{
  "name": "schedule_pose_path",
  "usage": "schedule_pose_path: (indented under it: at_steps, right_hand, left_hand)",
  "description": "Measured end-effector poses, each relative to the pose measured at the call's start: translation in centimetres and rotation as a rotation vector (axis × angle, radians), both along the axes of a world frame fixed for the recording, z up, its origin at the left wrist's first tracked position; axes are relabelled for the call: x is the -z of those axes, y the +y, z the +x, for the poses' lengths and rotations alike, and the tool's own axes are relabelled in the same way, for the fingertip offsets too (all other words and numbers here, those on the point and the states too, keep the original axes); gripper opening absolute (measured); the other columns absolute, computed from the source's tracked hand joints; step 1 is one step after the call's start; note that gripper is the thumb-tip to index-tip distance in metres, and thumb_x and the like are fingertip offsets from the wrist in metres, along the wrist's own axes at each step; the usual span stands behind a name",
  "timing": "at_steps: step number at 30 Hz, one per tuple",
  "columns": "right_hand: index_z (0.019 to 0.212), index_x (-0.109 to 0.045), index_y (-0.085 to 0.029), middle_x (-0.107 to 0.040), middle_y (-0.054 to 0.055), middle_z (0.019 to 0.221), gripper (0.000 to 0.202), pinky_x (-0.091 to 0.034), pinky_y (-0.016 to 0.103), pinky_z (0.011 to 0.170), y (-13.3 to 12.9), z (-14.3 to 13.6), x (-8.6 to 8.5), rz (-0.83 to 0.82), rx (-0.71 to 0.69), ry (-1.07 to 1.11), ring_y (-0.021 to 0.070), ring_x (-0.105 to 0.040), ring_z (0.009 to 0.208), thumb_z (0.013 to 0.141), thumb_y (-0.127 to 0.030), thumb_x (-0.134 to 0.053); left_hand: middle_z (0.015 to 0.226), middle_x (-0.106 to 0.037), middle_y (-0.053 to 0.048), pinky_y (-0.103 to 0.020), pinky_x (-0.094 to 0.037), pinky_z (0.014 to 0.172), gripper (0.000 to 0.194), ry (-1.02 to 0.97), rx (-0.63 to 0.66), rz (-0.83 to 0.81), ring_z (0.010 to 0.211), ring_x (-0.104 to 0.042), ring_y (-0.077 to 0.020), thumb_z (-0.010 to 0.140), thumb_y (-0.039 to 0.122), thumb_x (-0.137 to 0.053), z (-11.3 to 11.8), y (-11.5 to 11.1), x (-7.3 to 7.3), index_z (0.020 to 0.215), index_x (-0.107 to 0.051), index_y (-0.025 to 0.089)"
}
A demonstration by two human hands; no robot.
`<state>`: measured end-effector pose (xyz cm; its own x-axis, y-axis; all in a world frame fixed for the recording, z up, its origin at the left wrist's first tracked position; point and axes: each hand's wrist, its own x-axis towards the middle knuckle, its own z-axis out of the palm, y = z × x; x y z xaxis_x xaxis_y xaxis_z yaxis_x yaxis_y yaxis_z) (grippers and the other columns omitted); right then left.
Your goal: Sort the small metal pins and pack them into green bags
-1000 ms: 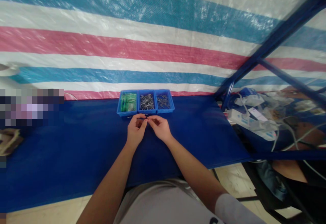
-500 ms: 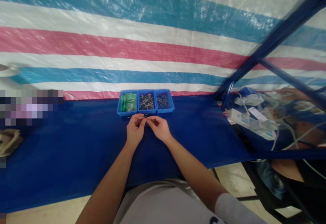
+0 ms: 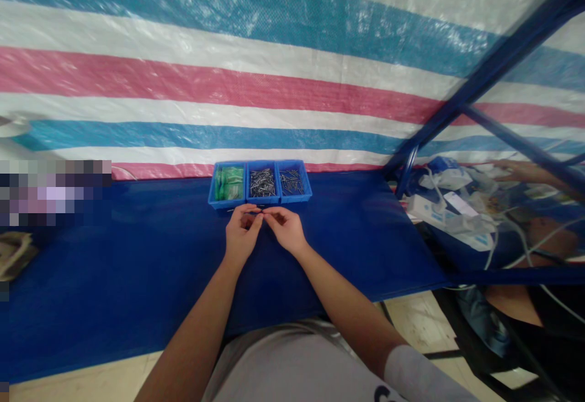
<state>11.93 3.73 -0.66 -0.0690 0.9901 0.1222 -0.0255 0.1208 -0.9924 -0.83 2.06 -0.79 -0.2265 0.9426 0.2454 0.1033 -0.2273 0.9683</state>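
Note:
My left hand [image 3: 241,232] and my right hand [image 3: 287,230] meet fingertip to fingertip over the blue tabletop, just in front of three joined blue bins. Both are closed in a pinch. A thin, dark rod-like metal piece is between the fingertips, mostly covered by them; its exact kind is too small to tell. The left blue bin [image 3: 212,193] holds green plastic packets [image 3: 230,183]. In the middle bin lies a pile of short, dark and silvery metal pieces [image 3: 262,183] like screws or pins. Longer thin dark metal pieces [image 3: 291,181] lie in the right bin.
Behind the blue table [image 3: 137,280] hangs a striped plastic sheet [image 3: 274,91]. Blue frame bars [image 3: 439,128] rise at the right. Beyond them are white boxes [image 3: 425,210], cables and another person's arm [image 3: 534,170]. A brown open bag or box [image 3: 16,253] sits at the left edge.
Both hands stay pinched together in nearly the same place, with only slight finger movement. The whole view has shifted very slightly. At the right, the other person's arm has moved a little.

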Motion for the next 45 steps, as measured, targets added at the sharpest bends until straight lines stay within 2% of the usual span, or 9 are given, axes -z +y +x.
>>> schedule_pose_path:
  at_steps: [5,10,20,33,41,45]
  right_hand:
    - [0.087,-0.073,-0.021,-0.075,0.004,0.084,0.020,-0.057,0.031,0.068,0.0,0.1,-0.1,-0.012,-0.001,0.005,0.0177,-0.068,0.070,0.078,-0.038,-0.067]
    - [0.088,-0.073,-0.021,-0.075,0.005,0.086,0.020,-0.057,0.032,0.073,0.0,0.1,-0.1,0.004,-0.026,-0.013,0.0185,-0.069,0.075,0.078,-0.038,-0.067]
    - [0.087,-0.072,-0.021,-0.075,0.005,0.087,0.018,-0.057,0.033,0.074,-0.1,0.1,-0.1,0.030,-0.029,-0.011,0.0187,-0.069,0.075,0.079,-0.036,-0.068]
    - [0.088,-0.072,-0.022,-0.075,0.005,0.090,0.017,-0.058,0.034,0.076,-0.1,0.2,-0.2,0.015,-0.030,-0.043,0.0193,-0.070,0.078,0.080,-0.035,-0.067]
    - [0.088,-0.072,-0.021,-0.075,0.005,0.089,0.016,-0.057,0.033,0.074,-0.1,0.2,-0.2,0.025,-0.020,-0.070,0.0190,-0.070,0.076,0.080,-0.033,-0.066]
    - [0.088,-0.073,-0.022,-0.075,0.005,0.089,0.017,-0.057,0.033,0.074,0.0,0.2,-0.1,0.023,-0.021,-0.078,0.0190,-0.070,0.076,0.080,-0.035,-0.066]
  left_hand:
    - [0.089,-0.068,-0.003,-0.024,-0.052,0.059,0.030,0.001,0.023,0.012,0.061,-0.062,-0.0102,0.079,0.033,-0.068,0.0,0.0,-0.1,0.103,-0.056,0.018]
    - [0.086,-0.067,-0.003,-0.024,-0.051,0.060,0.029,0.015,0.020,0.006,0.063,-0.062,-0.0105,0.079,0.033,-0.068,-0.1,0.0,-0.1,0.101,-0.057,0.018]
    - [0.087,-0.063,-0.001,-0.020,-0.047,0.051,0.027,-0.041,0.066,-0.030,0.056,-0.055,-0.0078,0.080,0.032,-0.065,-0.2,0.1,0.4,0.103,-0.056,0.019]
    - [0.089,-0.062,-0.001,-0.021,-0.045,0.049,0.024,-0.032,0.077,-0.028,0.055,-0.055,-0.0078,0.082,0.032,-0.063,-0.3,0.3,1.1,0.103,-0.057,0.021]
    - [0.088,-0.062,-0.002,-0.020,-0.045,0.048,0.022,-0.041,0.078,-0.034,0.054,-0.054,-0.0073,0.083,0.032,-0.062,-0.1,0.3,0.6,0.101,-0.057,0.020]
    - [0.097,-0.062,-0.004,-0.020,-0.048,0.049,0.022,-0.049,0.060,-0.034,0.058,-0.056,-0.0078,0.081,0.033,-0.064,0.0,0.3,0.5,0.097,-0.057,0.019]
